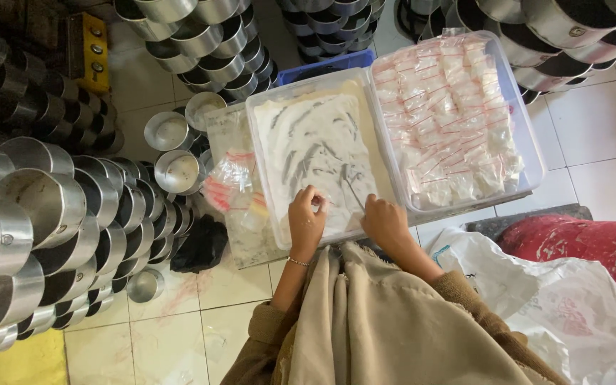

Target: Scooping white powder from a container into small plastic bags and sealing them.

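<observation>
Filling small bags: the left hand [306, 217] pinches a small bag, the right hand [383, 219] grips a spoon [354, 189] over the powder tray [265, 150] just ahead; next, careful pouring.

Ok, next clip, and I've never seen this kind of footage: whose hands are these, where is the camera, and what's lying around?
One camera, worn on the person's head, looks straight down. Both bare hands reach into a clear tub of white powder on the floor. The left hand pinches something small that I cannot make out; the right hand holds a thin scoop. The next tub is full of small sealed bags. Empty bags lie to the left, with stacked metal pots around.
</observation>
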